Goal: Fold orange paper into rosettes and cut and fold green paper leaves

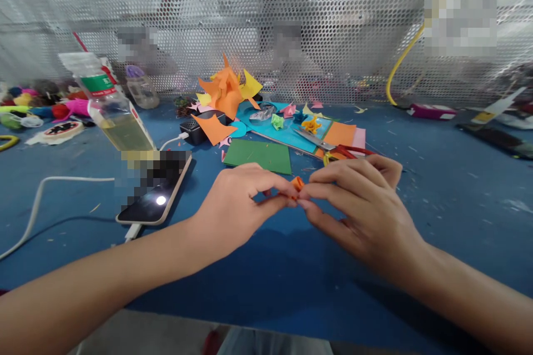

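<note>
Orange paper scrap (297, 183) pinched between fingertips of left hand (235, 205) and right hand (366, 208), both closed tight on it, just above the counter (437, 188) toward its front edge. Easily torn or crushed by a harder squeeze; possibly nicked on scissors (333, 148) lying just behind the right hand.

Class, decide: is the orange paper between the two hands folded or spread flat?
Folded: the orange paper is a small creased wedge pinched between the left hand and right hand.
</note>
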